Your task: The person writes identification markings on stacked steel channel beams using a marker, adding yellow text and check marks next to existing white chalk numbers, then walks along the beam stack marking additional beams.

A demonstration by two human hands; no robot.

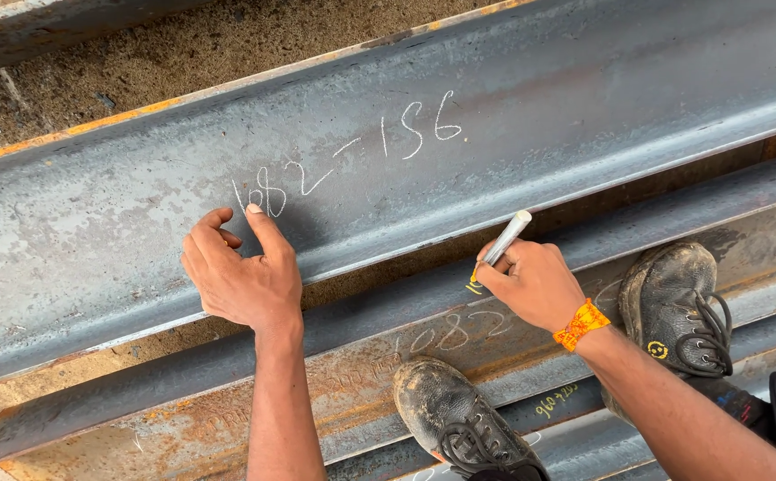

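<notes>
The left hand (241,276) rested on the far beam (138,223), fingers loosely curled and holding nothing, thumb raised beside white chalk numerals. The right hand (530,283), an orange band (581,324) at its wrist, pinched a marker (501,248) between its fingers, the yellow tip touching the edge of the near beam (388,312). Two worn black boots (459,414) stood on the rusty beams nearest the camera.

Steel yard: rusty chalk-marked beams (495,116) on dirt ground (138,62).
</notes>
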